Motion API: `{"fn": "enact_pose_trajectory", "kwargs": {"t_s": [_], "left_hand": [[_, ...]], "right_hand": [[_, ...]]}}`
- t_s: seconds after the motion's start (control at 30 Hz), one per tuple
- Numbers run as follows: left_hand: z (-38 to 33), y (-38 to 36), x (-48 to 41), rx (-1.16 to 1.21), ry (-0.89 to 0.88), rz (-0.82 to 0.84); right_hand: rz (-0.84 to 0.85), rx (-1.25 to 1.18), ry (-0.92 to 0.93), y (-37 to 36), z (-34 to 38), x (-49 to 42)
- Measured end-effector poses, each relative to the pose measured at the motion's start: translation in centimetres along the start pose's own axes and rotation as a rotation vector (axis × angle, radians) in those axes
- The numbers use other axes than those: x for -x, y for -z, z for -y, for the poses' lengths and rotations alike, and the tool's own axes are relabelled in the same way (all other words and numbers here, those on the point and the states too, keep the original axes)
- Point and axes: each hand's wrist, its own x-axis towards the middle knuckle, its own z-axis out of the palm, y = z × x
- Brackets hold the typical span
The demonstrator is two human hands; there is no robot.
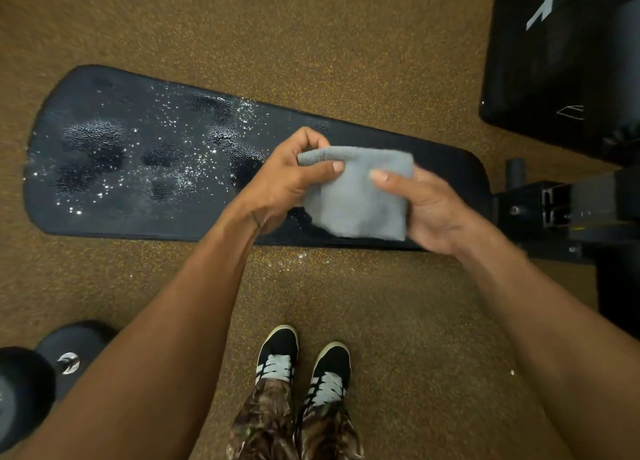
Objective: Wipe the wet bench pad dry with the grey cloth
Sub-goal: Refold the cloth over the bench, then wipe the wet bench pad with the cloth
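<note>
A long black bench pad (138, 154) lies across the view, its left and middle parts covered in water droplets and wet patches. Above its right half I hold a folded grey cloth (360, 200) with both hands. My left hand (287, 179) pinches the cloth's top left corner between thumb and fingers. My right hand (429, 206) grips its right edge, thumb on the front. The cloth hangs above the pad; whether it touches the pad I cannot tell.
Brown speckled floor surrounds the bench. A black dumbbell (41, 373) lies at the bottom left. The bench's metal frame (561, 210) sticks out at the right, with another black pad (554, 61) at the top right. My shoes (304, 362) stand just before the bench.
</note>
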Motion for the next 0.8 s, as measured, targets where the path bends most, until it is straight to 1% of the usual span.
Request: {"fn": "enact_pose_trajectory", "kwargs": {"t_s": [0.03, 0.07, 0.1, 0.13, 0.17, 0.2, 0.23, 0.27, 0.33, 0.37, 0.4, 0.5, 0.53, 0.57, 0.63, 0.7, 0.8], "left_hand": [[0.6, 0.1, -0.1, -0.067, -0.008, -0.071], [1.2, 0.2, -0.2, -0.222, -0.016, -0.158], [1.7, 0.4, -0.3, -0.430, -0.028, -0.241], [2.1, 0.7, -0.3, -0.640, -0.046, -0.313], [2.2, 1.0, -0.1, -0.813, -0.068, -0.358], [2.3, 1.3, 0.1, -0.935, -0.095, -0.378], [2.4, 1.7, 0.3, -1.045, -0.134, -0.390], [2.6, 2.2, 0.5, -1.154, -0.176, -0.398], [3.5, 3.3, 0.7, -1.328, -0.228, -0.399], [3.9, 3.8, 0.8, -1.374, -0.242, -0.400], [4.5, 4.2, 1.0, -1.404, -0.252, -0.409], [6.0, 5.2, 1.6, -1.479, -0.269, -0.472], [6.3, 5.5, 1.7, -1.506, -0.266, -0.490], [6.6, 5.8, 1.8, -1.528, -0.256, -0.503], [7.0, 6.1, 1.8, -1.561, -0.222, -0.505], [7.5, 6.1, 1.7, -1.596, -0.169, -0.460], [8.4, 5.8, 1.5, -1.647, -0.120, -0.394]], "right_hand": [[-0.044, -0.018, -0.081, -0.3, -0.8, -0.2], [-0.106, 0.009, -0.121, -0.6, -1.4, -0.4], [-0.174, 0.044, -0.122, -0.7, -1.6, -0.6], [-0.251, 0.079, -0.081, -0.7, -1.6, -0.9], [-0.330, 0.113, 0.001, -0.7, -1.2, -1.0], [-0.404, 0.172, 0.105, -0.4, -0.7, -1.0], [-0.463, 0.264, 0.203, -0.1, 0.0, -1.1], [-0.515, 0.414, 0.277, 0.0, 0.7, -1.0], [-0.582, 0.842, 0.381, 0.2, 1.8, -1.2], [-0.579, 1.042, 0.411, 0.2, 2.0, -1.5], [-0.543, 1.204, 0.398, 0.1, 1.9, -2.0], [-0.298, 1.595, 0.173, -0.8, 0.3, -3.6], [-0.250, 1.694, 0.125, -0.8, -0.5, -4.1], [-0.224, 1.740, 0.091, -0.8, -1.2, -4.7], [-0.220, 1.706, 0.039, -0.6, -2.1, -5.8], [-0.238, 1.670, 0.042, -0.3, -3.1, -6.7], [-0.270, 1.699, 0.082, 0.0, -4.0, -7.3]]}}
